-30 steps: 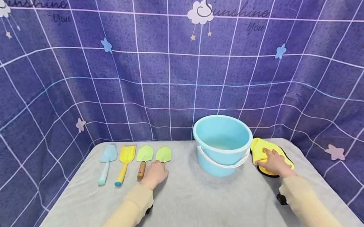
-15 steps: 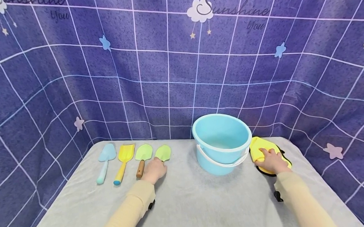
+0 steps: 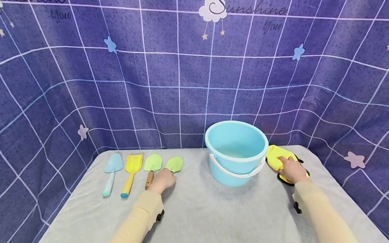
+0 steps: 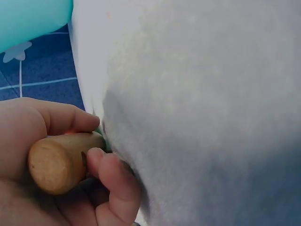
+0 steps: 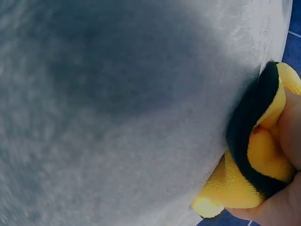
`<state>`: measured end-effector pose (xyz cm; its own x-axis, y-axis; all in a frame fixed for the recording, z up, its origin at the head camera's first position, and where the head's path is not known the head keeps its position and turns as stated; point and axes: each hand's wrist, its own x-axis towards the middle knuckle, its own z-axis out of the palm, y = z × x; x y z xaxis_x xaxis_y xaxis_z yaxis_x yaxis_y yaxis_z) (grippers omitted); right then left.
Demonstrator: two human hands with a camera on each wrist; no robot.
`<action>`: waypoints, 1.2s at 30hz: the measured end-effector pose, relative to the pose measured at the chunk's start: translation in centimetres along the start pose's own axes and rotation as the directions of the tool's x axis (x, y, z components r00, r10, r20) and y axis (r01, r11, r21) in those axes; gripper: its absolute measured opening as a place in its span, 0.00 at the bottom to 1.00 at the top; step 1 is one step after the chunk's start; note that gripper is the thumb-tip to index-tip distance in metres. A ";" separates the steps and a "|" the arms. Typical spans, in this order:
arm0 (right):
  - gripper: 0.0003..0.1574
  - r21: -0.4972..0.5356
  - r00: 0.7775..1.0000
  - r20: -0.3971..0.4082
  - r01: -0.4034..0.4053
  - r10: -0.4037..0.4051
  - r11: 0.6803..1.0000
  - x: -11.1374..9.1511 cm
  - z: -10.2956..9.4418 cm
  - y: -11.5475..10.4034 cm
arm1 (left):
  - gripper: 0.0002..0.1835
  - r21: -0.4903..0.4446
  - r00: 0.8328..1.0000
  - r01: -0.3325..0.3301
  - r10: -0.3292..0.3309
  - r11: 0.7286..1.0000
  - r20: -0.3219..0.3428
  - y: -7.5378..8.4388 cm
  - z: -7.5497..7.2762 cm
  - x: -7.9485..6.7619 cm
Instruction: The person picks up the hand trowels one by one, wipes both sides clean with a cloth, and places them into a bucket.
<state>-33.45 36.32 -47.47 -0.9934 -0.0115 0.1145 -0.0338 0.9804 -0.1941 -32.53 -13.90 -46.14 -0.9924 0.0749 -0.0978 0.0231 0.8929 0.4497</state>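
My left hand [image 3: 163,180] grips the wooden handle of the rightmost green hand trowel [image 3: 174,163], whose blade shows past the knuckles. In the left wrist view, fingers and thumb curl round that handle [image 4: 51,165], with its rounded end near the palm. Over on the right, my right hand [image 3: 293,169] pinches a yellow cloth [image 3: 275,157] with a black edge. The right wrist view shows the cloth [image 5: 235,188] bunched in folds between thumb and fingers.
A light blue bucket [image 3: 234,176] with a white handle stands between the hands, close to the cloth. Left of my left hand lie another green trowel [image 3: 153,162], a yellow shovel [image 3: 131,175] and a pale blue shovel [image 3: 112,170]. A purple curtain [image 3: 166,72] surrounds the grey tabletop [image 3: 202,215].
My right fingers have closed into the yellow cloth, which is now more bunched up. The left hand has closed round the trowel handle, and the trowel's blade has tilted slightly.
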 end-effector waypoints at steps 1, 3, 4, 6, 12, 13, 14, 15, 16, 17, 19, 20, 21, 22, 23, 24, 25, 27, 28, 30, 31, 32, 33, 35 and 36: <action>0.35 -0.007 1.000 -0.009 0.006 -0.006 1.000 0.1 0.0 0.0 | 0.11 -0.007 1.000 -0.002 0.002 1.000 0.011 0.0 -0.1 -0.1; 0.34 -0.018 1.000 -0.017 0.016 -0.017 1.000 0.2 0.0 -0.1 | 0.11 -0.017 1.000 0.011 -0.010 1.000 0.028 0.0 -0.3 -0.1; 0.34 -0.022 1.000 -0.022 0.019 -0.020 1.000 0.2 0.0 -0.1 | 0.11 -0.026 0.999 0.022 -0.021 0.999 0.038 0.0 -0.4 -0.1; 0.33 -0.032 0.999 -0.031 0.029 -0.030 0.999 0.1 -0.1 -0.2 | 0.11 -0.032 0.998 0.032 -0.030 0.999 0.053 0.0 -0.4 0.0; 0.30 -0.046 0.992 -0.096 0.076 -0.080 0.996 -0.1 -0.4 -0.1 | 0.10 -0.018 0.998 0.043 -0.042 0.999 0.056 -0.2 -0.6 0.0; 0.30 -0.044 0.992 -0.101 0.077 -0.081 0.996 -0.2 -0.6 -0.1 | 0.10 -0.003 0.998 0.033 -0.033 0.999 0.054 -0.2 -0.6 0.0; 0.29 -0.043 0.991 -0.107 0.080 -0.084 0.996 -0.2 -0.8 -0.2 | 0.10 0.006 0.998 0.028 -0.028 1.000 0.053 -0.3 -0.6 0.0; 0.29 -0.041 0.990 -0.114 0.081 -0.086 0.996 -0.2 -1.0 -0.3 | 0.11 0.017 0.999 0.018 -0.019 1.000 0.050 -0.3 -0.6 0.0; 0.29 -0.039 0.989 -0.119 0.082 -0.086 0.996 -0.2 -1.2 -0.4 | 0.11 0.022 0.999 0.010 -0.011 1.000 0.045 -0.3 -0.7 -0.1; 0.29 -0.036 0.987 -0.131 0.085 -0.089 0.996 -0.2 -1.5 -0.5 | 0.11 0.022 0.999 0.005 -0.006 1.000 0.041 -0.3 -0.8 -0.2; 0.29 -0.027 0.984 -0.150 0.092 -0.095 0.995 -0.1 -2.0 -0.8 | 0.12 0.027 0.999 -0.026 0.025 0.999 0.030 -0.4 -0.9 -0.4; 0.29 -0.023 0.982 -0.159 0.096 -0.098 0.995 -0.1 -2.3 -0.9 | 0.11 0.021 0.999 -0.032 0.032 0.999 0.027 -0.4 -1.1 -0.5; 0.29 -0.015 0.982 -0.163 0.095 -0.096 0.995 0.0 -2.6 -1.0 | 0.11 0.020 0.999 -0.045 0.044 0.999 0.021 -0.4 -1.2 -0.6; 0.30 -0.009 0.981 -0.170 0.093 -0.093 0.996 0.1 -2.9 -1.0 | 0.11 0.021 0.998 -0.054 0.054 0.998 0.016 -0.5 -1.2 -0.8; 0.30 -0.003 0.978 -0.181 0.103 -0.101 0.995 0.1 -3.2 -1.1 | 0.10 0.025 0.998 -0.061 0.061 0.998 0.011 -0.5 -1.3 -0.9; 0.30 0.000 0.977 -0.187 0.109 -0.107 0.994 0.2 -3.6 -1.1 | 0.10 0.027 0.998 -0.068 0.068 0.997 0.007 -0.6 -1.4 -1.0; 0.30 0.000 0.974 -0.195 0.117 -0.115 0.993 0.2 -3.9 -1.1 | 0.10 0.030 0.997 -0.073 0.073 0.997 0.002 -0.7 -1.4 -1.1; 0.27 -0.028 0.963 -0.227 0.145 -0.148 0.989 0.3 -4.6 -1.1 | 0.10 0.035 0.997 -0.073 0.073 0.997 -0.001 -0.7 -1.6 -1.2; 0.27 -0.044 0.956 -0.242 0.161 -0.166 0.986 0.3 -5.0 -1.1 | 0.10 0.040 0.997 -0.074 0.074 0.996 -0.001 -0.7 -1.6 -1.3; 0.26 -0.063 0.949 -0.256 0.175 -0.186 0.982 0.3 -5.9 -1.1 | 0.11 0.096 0.995 -0.100 0.102 0.990 -0.013 -0.8 -1.8 -1.4; 0.26 -0.065 0.950 -0.253 0.170 -0.181 0.983 0.2 -6.3 -1.1 | 0.12 0.129 0.992 -0.118 0.122 0.985 -0.020 -0.7 -1.9 -1.5; 0.26 -0.065 0.954 -0.245 0.162 -0.173 0.985 0.2 -6.7 -1.1 | 0.12 0.163 0.990 -0.132 0.138 0.978 -0.028 -0.7 -2.0 -1.5; 0.28 -0.053 0.961 -0.229 0.148 -0.156 0.988 0.1 -7.1 -1.2 | 0.12 0.198 0.987 -0.147 0.158 0.969 -0.038 -0.7 -2.1 -1.6; 0.29 -0.024 0.975 -0.189 0.116 -0.119 0.993 -0.1 -7.9 -1.5 | 0.12 0.240 0.982 -0.159 0.177 0.958 -0.057 -0.6 -2.3 -1.9; 0.30 -0.017 0.980 -0.173 0.100 -0.102 0.995 -0.1 -8.3 -1.6 | 0.12 0.234 0.982 -0.159 0.178 0.959 -0.060 -0.6 -2.5 -2.0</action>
<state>-32.35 36.39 -39.10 -0.9508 -0.0771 0.3002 -0.1313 0.9776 -0.1647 -30.84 -15.63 -44.01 -0.9780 0.2054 0.0373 0.2083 0.9485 0.2388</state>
